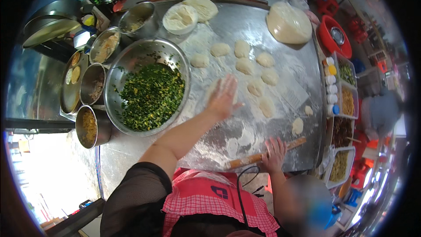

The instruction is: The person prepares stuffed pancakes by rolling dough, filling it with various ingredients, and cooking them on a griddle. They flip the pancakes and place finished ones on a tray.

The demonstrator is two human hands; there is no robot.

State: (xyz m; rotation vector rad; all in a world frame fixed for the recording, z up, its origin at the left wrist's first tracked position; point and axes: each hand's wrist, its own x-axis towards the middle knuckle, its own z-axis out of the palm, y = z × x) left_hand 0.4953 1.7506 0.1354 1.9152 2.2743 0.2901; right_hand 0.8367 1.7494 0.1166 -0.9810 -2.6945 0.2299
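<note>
My left hand (pixel 224 100) lies palm down, thumb spread, over a flattened piece of dough (pixel 212 90) that it mostly covers. Near the table's front edge, my right hand (pixel 274 156) is laid across a wooden rolling pin (pixel 245 161), which sticks out on both sides of it. Beyond my left hand sit several dough balls (pixel 244 65) on the floured metal table (pixel 210 138). Two small dough bits (pixel 297 126) lie past the pin's right end. To the left is a large steel bowl (pixel 185 82) of chopped greens with yellow bits (pixel 151 95).
Steel pots of fillings (pixel 107 131) crowd the left side. At the back are a flour bowl (pixel 180 19) and a big wrapped dough mass (pixel 289 23). A scraper-like flat sheet (pixel 292 90), bottles (pixel 331 89) and food tubs (pixel 340 166) line the right. A black cable (pixel 239 184) hangs before my apron.
</note>
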